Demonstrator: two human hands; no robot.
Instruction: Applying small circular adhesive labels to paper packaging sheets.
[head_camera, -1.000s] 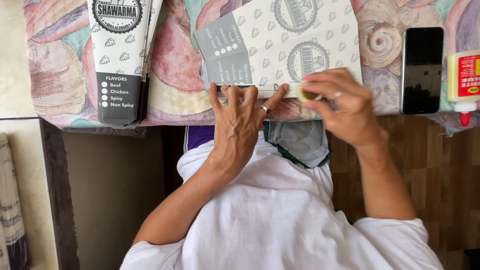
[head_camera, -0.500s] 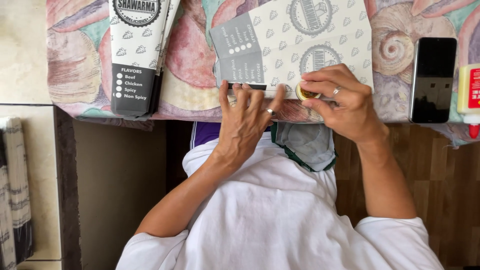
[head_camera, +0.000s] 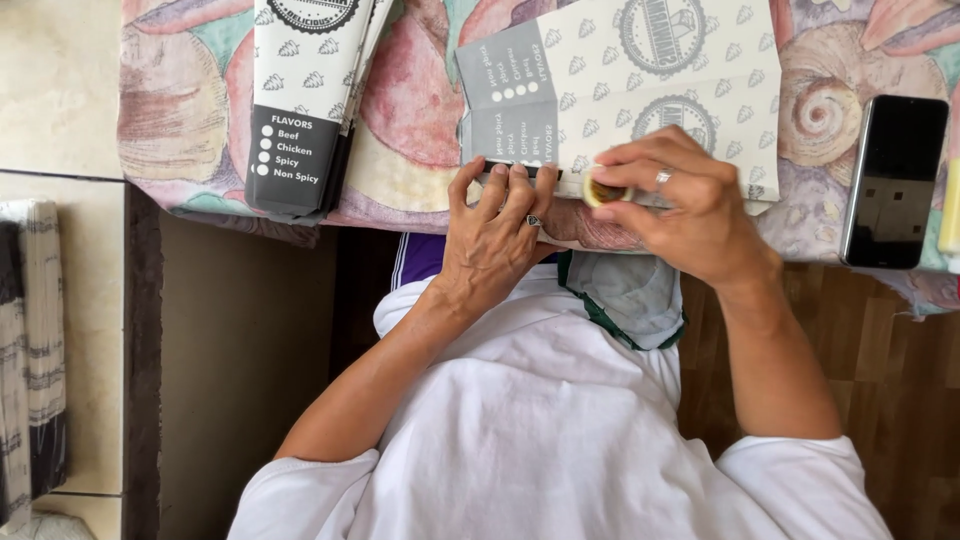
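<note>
A flat, unfolded white and grey printed carton (head_camera: 640, 90) lies on the shell-patterned tablecloth (head_camera: 410, 130) at the table's near edge. My left hand (head_camera: 495, 235) presses its fingertips on the carton's near edge, close to the grey panel. My right hand (head_camera: 680, 205) pinches a small yellowish round thing (head_camera: 600, 190), perhaps a tape roll, against the same edge. The two hands almost touch.
A folded stack of similar cartons (head_camera: 305, 100) lies at the left on the table. A black phone (head_camera: 893, 180) rests at the right, with a yellow object (head_camera: 950, 205) at the frame's edge. Stacked cartons (head_camera: 30, 350) stand on the tiled floor at left.
The view has shifted so the table appears further right and lower. My left fingers have curled closer to the carton edge. My right hand stays on the small round thing.
</note>
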